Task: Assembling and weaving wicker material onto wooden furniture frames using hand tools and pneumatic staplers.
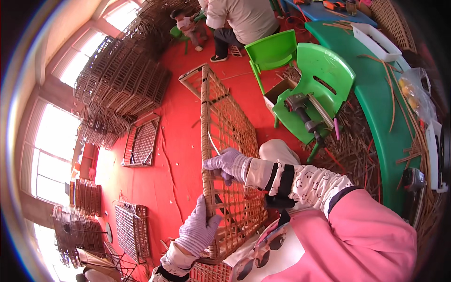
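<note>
A large woven rattan frame (206, 122), with an open lattice and a wrapped rim, stands tilted on edge in front of me. My left hand (198, 231), in a striped lilac glove, is closed on the near part of its rim, the thumb pointing up along it. Farther up, my right hand (229, 164) in a similar glove is closed against the same rim, its index finger reaching across. A thin pale strip (213, 143) rises from between the right fingers beside the rim. Part of the right fingers is hidden behind the glove and lattice.
A green chair (324, 70) at the right bears a nail gun (300, 105); another green chair (270, 49) stands behind. Rattan strips and a white tray (376, 41) lie on the green table (347, 51). Stacked woven frames (122, 77) stand left. Two people sit at the far side.
</note>
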A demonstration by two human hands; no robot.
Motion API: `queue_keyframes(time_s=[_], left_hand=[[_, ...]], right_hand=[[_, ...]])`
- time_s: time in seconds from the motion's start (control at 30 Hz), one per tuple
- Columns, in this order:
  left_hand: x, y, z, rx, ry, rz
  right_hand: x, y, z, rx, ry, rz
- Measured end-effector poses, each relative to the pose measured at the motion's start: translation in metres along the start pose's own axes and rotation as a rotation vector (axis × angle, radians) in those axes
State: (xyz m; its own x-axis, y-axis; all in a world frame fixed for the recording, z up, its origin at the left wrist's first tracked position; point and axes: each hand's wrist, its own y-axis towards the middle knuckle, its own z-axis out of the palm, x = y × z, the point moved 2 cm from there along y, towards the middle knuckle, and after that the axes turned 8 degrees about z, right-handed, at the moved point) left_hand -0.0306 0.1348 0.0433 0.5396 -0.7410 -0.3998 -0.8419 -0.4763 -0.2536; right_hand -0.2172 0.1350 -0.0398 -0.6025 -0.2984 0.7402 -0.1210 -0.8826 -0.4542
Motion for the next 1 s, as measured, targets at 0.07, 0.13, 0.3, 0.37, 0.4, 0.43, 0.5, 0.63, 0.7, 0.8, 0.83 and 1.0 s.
queue_keyframes(time_s=[0.07,0.13,0.3,0.37,0.4,0.43,0.5,0.63,0.7,0.8,0.83,1.0], left_hand=[[0.002,0.001,-0.003,0.021,-0.041,0.004],[0.004,0.002,-0.003,0.041,-0.089,-0.003],[0.005,0.003,0.005,-0.026,0.098,-0.032],[0.004,-0.001,0.006,-0.034,0.161,-0.015],[0.003,-0.002,0.008,-0.034,0.153,-0.007],[0.003,-0.002,0.010,-0.034,0.146,0.002],[0.006,0.000,0.008,-0.020,0.041,-0.011],[0.013,0.001,0.015,-0.074,-0.077,0.096],[0.012,0.000,0.014,-0.086,-0.095,0.076],[0.015,0.001,0.015,-0.093,-0.128,0.017],[0.016,0.004,0.015,-0.084,-0.141,-0.016],[0.005,0.017,-0.002,0.009,-0.196,-0.045]], right_hand=[[0.001,0.002,-0.002,0.052,0.060,0.026],[0.008,0.001,-0.001,0.019,0.039,0.029],[0.014,-0.002,0.006,-0.155,0.179,0.142],[0.012,0.001,0.005,-0.133,0.199,0.120],[0.011,0.000,0.002,-0.124,0.165,0.136],[0.011,0.000,0.000,-0.116,0.132,0.152],[0.008,0.013,-0.005,-0.085,0.067,0.150],[0.009,0.012,-0.007,-0.050,-0.101,0.098],[0.008,0.010,-0.005,-0.031,-0.054,0.050],[0.008,-0.001,0.004,-0.059,-0.009,0.053],[0.005,-0.002,0.005,-0.088,0.036,0.069],[-0.002,0.012,-0.010,-0.080,-0.139,0.035]])
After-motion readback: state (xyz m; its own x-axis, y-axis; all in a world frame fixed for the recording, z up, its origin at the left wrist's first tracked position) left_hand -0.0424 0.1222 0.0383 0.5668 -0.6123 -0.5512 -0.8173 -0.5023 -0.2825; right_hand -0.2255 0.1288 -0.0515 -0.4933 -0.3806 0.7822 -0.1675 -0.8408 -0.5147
